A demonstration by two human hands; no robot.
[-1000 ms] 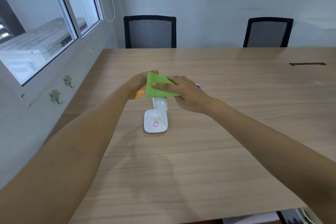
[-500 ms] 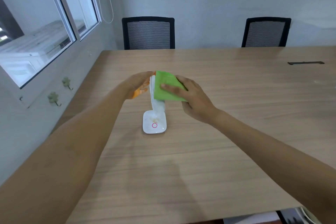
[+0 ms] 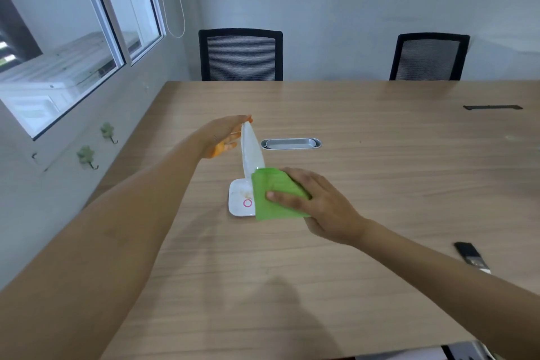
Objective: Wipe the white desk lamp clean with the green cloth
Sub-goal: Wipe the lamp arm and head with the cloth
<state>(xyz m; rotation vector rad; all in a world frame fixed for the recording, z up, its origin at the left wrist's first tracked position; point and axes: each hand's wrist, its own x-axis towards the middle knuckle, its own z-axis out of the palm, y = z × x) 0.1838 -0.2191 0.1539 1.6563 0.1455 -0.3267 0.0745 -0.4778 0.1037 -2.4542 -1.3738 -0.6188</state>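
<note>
The white desk lamp (image 3: 250, 152) stands on the wooden table (image 3: 380, 184), its flat head raised upright above a square base with a pink ring. My left hand (image 3: 225, 134) holds the top end of the lamp head, with orange stains on the fingers. My right hand (image 3: 315, 202) grips the folded green cloth (image 3: 271, 196) and presses it low against the lamp's lower part, covering the right side of the base. A brownish smear shows on the base.
A metal cable grommet (image 3: 290, 143) is set into the table just behind the lamp. A dark flat object (image 3: 471, 256) lies at the right near my forearm. Two black chairs (image 3: 241, 54) stand at the far edge. Window and wall lie to the left.
My right hand has slid the green cloth down from the top of the lamp head to its lower end by the base. The lamp head now shows uncovered; my left hand keeps holding its top.
</note>
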